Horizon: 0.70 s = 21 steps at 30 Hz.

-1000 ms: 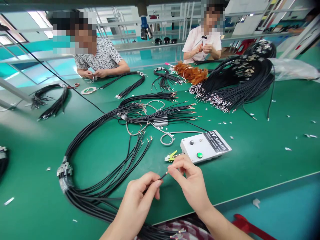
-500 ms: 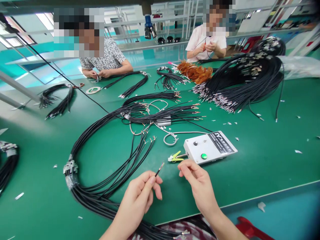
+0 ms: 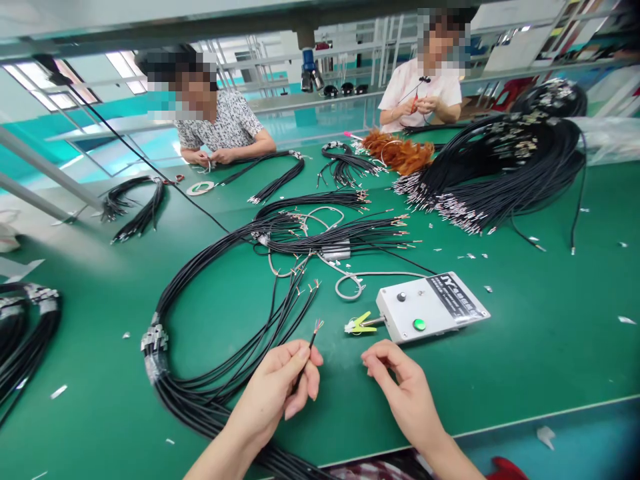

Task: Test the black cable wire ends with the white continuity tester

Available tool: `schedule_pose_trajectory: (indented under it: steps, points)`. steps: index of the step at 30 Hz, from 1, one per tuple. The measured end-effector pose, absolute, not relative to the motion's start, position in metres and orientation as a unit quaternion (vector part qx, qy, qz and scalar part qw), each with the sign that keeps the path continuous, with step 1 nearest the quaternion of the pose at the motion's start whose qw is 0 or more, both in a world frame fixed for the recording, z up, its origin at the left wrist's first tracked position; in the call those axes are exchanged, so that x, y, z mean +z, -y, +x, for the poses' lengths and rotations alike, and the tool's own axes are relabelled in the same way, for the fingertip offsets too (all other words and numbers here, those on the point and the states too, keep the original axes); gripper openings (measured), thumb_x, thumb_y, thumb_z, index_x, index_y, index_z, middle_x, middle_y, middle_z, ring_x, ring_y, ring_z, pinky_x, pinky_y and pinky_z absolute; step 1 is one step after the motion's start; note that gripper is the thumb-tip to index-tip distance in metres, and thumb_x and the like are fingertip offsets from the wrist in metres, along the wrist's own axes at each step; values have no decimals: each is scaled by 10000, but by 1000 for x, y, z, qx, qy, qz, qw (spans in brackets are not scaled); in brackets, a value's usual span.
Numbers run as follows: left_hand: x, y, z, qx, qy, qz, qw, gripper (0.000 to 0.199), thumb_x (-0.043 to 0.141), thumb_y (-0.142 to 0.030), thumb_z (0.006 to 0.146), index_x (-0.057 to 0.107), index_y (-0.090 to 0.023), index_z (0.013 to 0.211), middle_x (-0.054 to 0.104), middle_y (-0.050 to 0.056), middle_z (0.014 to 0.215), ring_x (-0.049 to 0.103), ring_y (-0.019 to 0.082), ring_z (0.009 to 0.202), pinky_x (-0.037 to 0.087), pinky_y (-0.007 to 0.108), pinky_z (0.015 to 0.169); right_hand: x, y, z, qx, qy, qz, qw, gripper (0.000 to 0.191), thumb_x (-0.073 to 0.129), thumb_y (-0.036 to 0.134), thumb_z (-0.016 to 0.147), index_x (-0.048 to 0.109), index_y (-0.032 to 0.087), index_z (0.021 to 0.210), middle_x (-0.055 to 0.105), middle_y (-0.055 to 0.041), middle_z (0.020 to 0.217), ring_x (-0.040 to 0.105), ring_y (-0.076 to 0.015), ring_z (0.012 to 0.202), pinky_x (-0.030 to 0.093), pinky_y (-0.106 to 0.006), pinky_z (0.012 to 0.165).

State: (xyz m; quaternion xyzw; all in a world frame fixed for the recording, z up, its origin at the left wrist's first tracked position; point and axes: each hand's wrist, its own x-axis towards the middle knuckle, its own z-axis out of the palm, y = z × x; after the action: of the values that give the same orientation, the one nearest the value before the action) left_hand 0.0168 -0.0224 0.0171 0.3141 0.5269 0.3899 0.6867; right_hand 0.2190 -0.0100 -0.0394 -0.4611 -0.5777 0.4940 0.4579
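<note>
Between the thumb and fingers of my left hand [image 3: 287, 380] is a thin black cable [image 3: 312, 339], its stripped tip pointing up with fine coloured wires fanned apart. My right hand [image 3: 395, 383] is to the right, away from the cable, with thumb and fingertips pinched together; whatever may be between them is too small to make out. Just beyond it stands a grey control box [image 3: 433, 307] with a knob and a green button. A yellow-green clip-like piece [image 3: 361, 324] sticks out of its left side. A taped bundle of black cables [image 3: 161, 357] curves around to the left of my hands.
Two people sit across the green table [image 3: 545, 320], hands at work. A large heap of black cables [image 3: 505, 173] lies at the back right, beside orange-brown material [image 3: 397, 152]. Another bundle [image 3: 35, 327] is at the left edge. White scraps are scattered about.
The wires at the cable's tip, close together before, now stand apart. My right hand stays pinched near the box. The whole view has shifted slightly, moving things rightward and down.
</note>
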Motion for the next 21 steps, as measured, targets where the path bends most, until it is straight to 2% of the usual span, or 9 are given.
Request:
schedule_pose_trajectory:
  steps: [5,10,13,15,17,19,21]
  points:
    - [18,24,24,359,-534,336,687,390,640,-509,815,589,-125,770,633,10,495,300,4,279,98,166,337,-30,8,212,493,584,-459,453,198,570,366,916,672,207,857,618,-17,780,572,-142,676,469,-247,624]
    - [18,28,30,333,-554,388,657,434,646,-559,779,595,-128,792,624,3,493,273,18,290,117,170,328,-10,4,206,514,602,-440,423,227,507,367,947,679,221,974,691,-39,900,649,-164,779,492,-274,694]
    - [19,32,33,319,-563,412,642,400,607,-548,806,578,-149,790,607,-6,485,254,37,315,146,183,345,-4,2,203,471,640,-454,403,146,561,312,916,672,223,879,707,-24,837,642,-166,750,461,-274,659]
    - [18,35,36,322,-581,458,591,328,572,-477,857,571,-166,752,595,-7,504,342,69,373,246,195,392,-4,2,202,418,670,-454,412,140,576,258,902,642,220,784,694,-14,780,628,-163,720,441,-273,637]
    - [16,38,39,332,-609,523,495,267,554,-389,891,586,-178,731,579,-9,550,459,110,483,350,217,493,-5,2,201,356,701,-440,434,148,572,210,899,620,217,759,682,-14,760,624,-166,709,442,-286,660]
    - [13,41,40,331,-628,574,408,223,541,-337,910,605,-190,754,558,-15,593,513,135,566,389,230,570,-7,3,201,318,716,-427,452,138,570,186,897,608,215,768,675,-17,757,622,-169,705,447,-299,684]
    - [9,43,37,309,-630,603,378,225,509,-329,935,604,-202,774,541,-23,599,513,139,560,394,230,567,-8,3,202,332,703,-427,462,149,562,192,906,591,216,762,664,-13,751,613,-160,699,449,-286,669]
